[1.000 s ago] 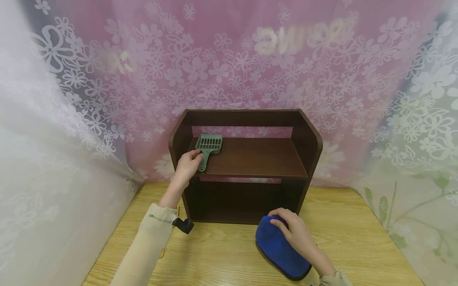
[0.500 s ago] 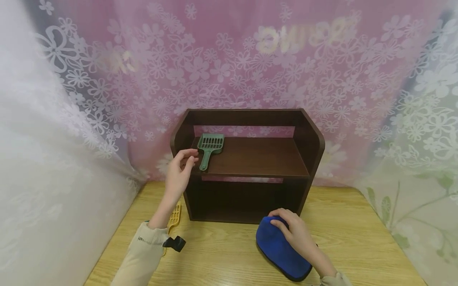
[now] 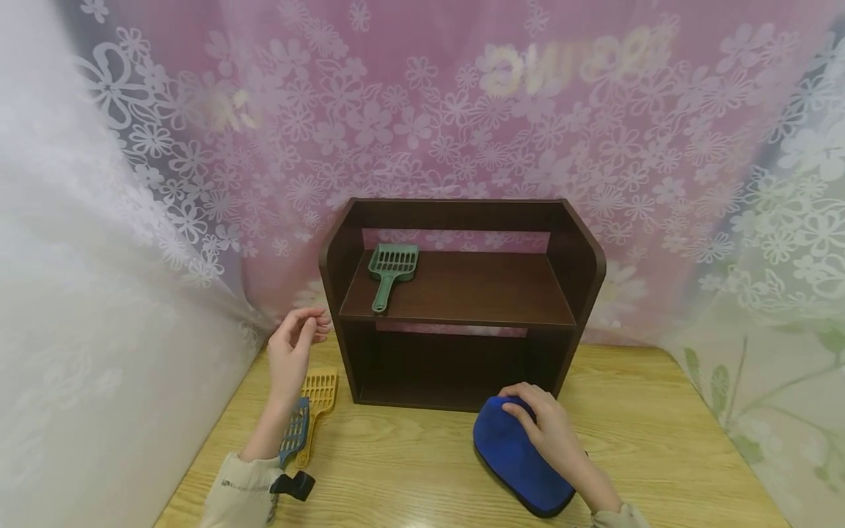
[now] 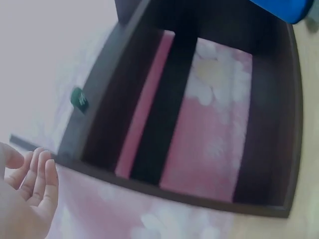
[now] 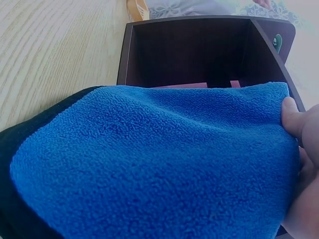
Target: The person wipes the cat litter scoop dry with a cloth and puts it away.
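My left hand (image 3: 290,352) is in the air left of the dark shelf, fingers loosely bent and holding nothing. In the left wrist view that hand (image 4: 30,194) shows its palm and relaxed fingers. A green slotted litter scoop (image 3: 389,275) lies on the shelf's upper board, handle toward the front. Below my left forearm, a yellow litter scoop (image 3: 321,392) and a blue litter scoop (image 3: 299,425) lie on the table. My right hand (image 3: 548,433) pinches the far end of a blue plush cloth (image 3: 511,455) with dark edging, its pile filling the right wrist view.
A dark brown two-tier shelf (image 3: 462,293) stands at the back middle of the wooden table (image 3: 396,469). Pink floral curtain (image 3: 422,132) hangs behind it. Pale translucent sheets (image 3: 99,330) border the left and right sides.
My left hand has let go of the green litter scoop's handle and moved left and down, uncovering the yellow and blue scoops. My right hand keeps its hold on the cloth.
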Available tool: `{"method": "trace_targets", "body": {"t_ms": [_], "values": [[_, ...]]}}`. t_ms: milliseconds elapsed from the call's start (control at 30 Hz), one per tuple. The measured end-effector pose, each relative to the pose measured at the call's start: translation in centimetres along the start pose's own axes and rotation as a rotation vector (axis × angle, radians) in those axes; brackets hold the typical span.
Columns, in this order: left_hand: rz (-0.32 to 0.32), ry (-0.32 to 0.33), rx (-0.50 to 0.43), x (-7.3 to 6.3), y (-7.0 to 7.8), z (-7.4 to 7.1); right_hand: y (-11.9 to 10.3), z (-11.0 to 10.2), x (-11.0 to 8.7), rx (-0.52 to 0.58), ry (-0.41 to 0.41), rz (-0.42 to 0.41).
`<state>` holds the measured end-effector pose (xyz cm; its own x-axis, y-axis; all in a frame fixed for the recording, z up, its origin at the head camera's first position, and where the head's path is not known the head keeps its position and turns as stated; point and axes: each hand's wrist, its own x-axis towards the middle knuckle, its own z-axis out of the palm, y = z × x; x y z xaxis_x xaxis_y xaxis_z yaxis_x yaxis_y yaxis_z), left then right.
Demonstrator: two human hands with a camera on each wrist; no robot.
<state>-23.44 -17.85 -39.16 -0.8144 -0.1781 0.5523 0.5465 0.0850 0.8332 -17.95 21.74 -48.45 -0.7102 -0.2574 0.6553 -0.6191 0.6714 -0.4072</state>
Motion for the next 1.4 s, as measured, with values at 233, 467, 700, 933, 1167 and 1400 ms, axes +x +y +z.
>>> {"method": "trace_targets", "body": {"t_ms": [233,467,700,933,1167,1400], "values": [[-0.203,0.022,0.061,-2.3,-2.4,-3.0,0.1,0.1,-0.1,0.005,0.023,-0.005],[-0.341,0.044,0.142,-4.6,-4.4,-5.8,0.3,0.1,-0.1,0.009,0.029,-0.016],[-0.472,0.151,0.121,-6.6,-6.1,-8.4,0.3,0.2,-0.2,-0.003,0.014,-0.001],[-0.619,0.333,0.045,-9.4,-7.8,-11.6,0.4,0.3,-0.3,0.003,0.006,0.011],[-0.778,0.264,0.128,-12.2,-8.9,-14.2,0.2,0.4,-0.1,0.005,0.003,0.01],[-0.979,0.037,0.113,-13.7,-8.7,-15.4,0.2,0.6,-0.1,0.015,0.008,0.002]]}}
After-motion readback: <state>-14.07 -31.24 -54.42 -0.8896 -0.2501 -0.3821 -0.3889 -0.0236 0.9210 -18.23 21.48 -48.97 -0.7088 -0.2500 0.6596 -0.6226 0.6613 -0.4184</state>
